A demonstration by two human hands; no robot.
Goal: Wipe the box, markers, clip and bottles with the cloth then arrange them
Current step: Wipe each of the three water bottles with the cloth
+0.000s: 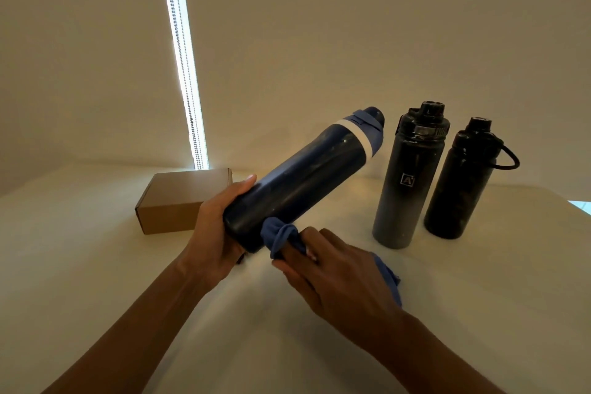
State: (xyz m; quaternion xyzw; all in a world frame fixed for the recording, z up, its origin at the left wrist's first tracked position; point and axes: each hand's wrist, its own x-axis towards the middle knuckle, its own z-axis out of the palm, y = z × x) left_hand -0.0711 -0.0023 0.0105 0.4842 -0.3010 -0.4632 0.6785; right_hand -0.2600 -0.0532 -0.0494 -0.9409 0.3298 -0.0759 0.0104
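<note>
My left hand [212,233] grips the base end of a dark blue bottle [303,176], which is tilted with its white-banded cap pointing up and to the right, off the table. My right hand [339,275] holds a blue cloth [279,235] bunched against the bottle's lower side near the base; more cloth hangs out behind the palm. A brown cardboard box [179,201] lies shut on the table behind my left hand. Two dark bottles stand upright to the right: a grey-black one [409,182] with a logo and a black one [460,182] with a loop strap. No markers or clip are visible.
The white table [96,265] runs to a wall behind. A bright strip of window blind with bead chains [184,57] stands behind the box. The table's right edge [575,201] shows beyond the black bottle.
</note>
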